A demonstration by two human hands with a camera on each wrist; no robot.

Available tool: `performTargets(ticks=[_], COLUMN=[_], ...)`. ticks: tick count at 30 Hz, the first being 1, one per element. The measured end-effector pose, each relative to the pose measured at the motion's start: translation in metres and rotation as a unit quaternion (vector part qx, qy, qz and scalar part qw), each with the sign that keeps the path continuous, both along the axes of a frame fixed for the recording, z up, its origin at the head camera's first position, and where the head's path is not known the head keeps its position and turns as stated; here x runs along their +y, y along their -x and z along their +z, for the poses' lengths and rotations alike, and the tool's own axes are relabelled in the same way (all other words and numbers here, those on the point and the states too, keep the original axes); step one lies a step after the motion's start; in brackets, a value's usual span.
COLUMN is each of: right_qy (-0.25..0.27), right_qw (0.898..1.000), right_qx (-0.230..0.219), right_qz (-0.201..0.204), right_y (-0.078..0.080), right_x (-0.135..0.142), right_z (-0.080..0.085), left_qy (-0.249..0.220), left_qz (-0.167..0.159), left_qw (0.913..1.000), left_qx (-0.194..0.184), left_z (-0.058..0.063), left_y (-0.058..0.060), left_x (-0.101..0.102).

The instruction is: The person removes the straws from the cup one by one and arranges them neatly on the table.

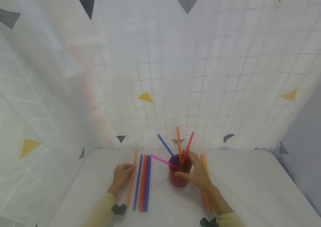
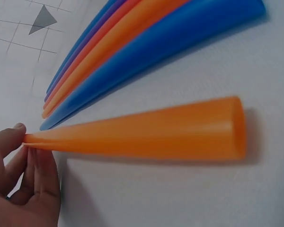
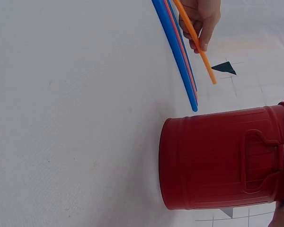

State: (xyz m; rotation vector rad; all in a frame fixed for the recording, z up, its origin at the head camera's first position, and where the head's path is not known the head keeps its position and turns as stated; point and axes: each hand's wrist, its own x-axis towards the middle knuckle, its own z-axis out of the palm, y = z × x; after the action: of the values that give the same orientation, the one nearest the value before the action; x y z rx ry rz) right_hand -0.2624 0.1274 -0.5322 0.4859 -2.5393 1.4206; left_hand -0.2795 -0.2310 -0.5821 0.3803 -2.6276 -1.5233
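My left hand (image 1: 122,175) pinches an orange straw (image 2: 146,135). My right hand (image 1: 198,174) grips the red bucket (image 3: 213,163) holding four straws (image 1: 179,138).

Head view looks down; 2 closer wrist views share tubes (image 2: 142,135).

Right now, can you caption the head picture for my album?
Left hand pinches a long orange plastic straw; right hand holds a round red bucket of pink, blue, orange and red straws.
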Motion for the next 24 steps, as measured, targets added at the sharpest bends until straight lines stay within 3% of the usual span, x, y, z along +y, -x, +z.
performTargets(ticks=[10,24], right_qy=[0.008,0.000], right_qw=[1.000,1.000], right_qx=[-0.013,0.009], right_qz=[-0.011,-0.014], right_y=[-0.004,-0.001], right_x=[-0.002,-0.001], right_z=[0.004,-0.002], left_qy=[0.076,0.115], left_qz=[-0.028,-0.045], left_qw=[0.9966,0.9921], left_qx=[-0.015,-0.018], left_z=[-0.002,0.003], left_y=[0.005,0.006], left_x=[0.006,0.012])
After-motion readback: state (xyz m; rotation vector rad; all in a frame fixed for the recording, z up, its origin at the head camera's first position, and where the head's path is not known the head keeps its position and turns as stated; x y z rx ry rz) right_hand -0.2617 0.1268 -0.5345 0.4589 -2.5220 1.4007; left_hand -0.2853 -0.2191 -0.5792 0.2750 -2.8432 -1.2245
